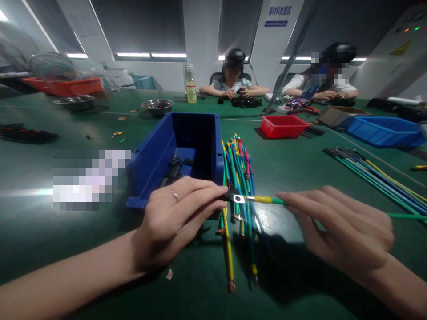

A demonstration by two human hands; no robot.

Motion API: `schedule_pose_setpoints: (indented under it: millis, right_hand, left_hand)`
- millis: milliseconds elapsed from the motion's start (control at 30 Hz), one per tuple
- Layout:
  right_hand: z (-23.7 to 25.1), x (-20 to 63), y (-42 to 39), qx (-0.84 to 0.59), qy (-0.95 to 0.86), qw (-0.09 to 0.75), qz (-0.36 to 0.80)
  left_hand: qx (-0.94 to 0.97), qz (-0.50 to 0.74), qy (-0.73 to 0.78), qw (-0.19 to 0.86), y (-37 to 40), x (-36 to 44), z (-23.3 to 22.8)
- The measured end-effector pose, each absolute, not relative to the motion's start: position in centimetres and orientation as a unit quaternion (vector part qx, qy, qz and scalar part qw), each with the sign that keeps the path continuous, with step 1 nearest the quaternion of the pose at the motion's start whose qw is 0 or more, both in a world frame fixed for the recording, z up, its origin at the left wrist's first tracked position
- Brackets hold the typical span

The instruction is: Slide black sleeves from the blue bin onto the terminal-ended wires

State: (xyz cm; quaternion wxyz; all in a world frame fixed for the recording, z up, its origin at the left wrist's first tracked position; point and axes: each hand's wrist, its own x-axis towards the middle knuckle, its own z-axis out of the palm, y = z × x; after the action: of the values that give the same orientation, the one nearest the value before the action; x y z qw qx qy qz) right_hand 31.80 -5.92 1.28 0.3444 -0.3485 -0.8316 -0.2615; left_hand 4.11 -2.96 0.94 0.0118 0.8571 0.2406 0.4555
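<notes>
A green wire with a yellow sleeve is held level above the table, a metal lug at its near end. The left hand is closed in a pinch on a small black piece at the lug end (a cap or sleeve — too dark to tell which), thumb and forefinger meeting just left of the lug. The right hand has its fingers drawn together along the wire, gripping it just right of the yellow sleeve. For the fitting to go well, wire and black piece are best kept on one line, with the right-hand grip held close to the sleeve so the wire does not bow; the hole in the lug should be kept in sight. Directly under the hands lies a bundle of coloured wires, its bared ends pointing toward the person — these could be snagged if the hands are lowered. A blue bin stands just beside the left hand, its near right corner almost touching the fingers, so little room is left on that side. Open table is seen to the right and in front of the bundle; a second bundle of wires lies well apart at the right. Two other people are seated at the far edge, clear of this work.
</notes>
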Motion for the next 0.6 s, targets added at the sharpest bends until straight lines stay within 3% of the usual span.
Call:
schedule_pose_setpoints:
  millis: [600]
  right_hand:
    - [1.0, 32.3, -5.4, -0.314, -0.843, 0.329, -0.287]
  left_hand:
    - [0.873, 0.439, 0.212, 0.016, -3.0, 4.1, 0.8]
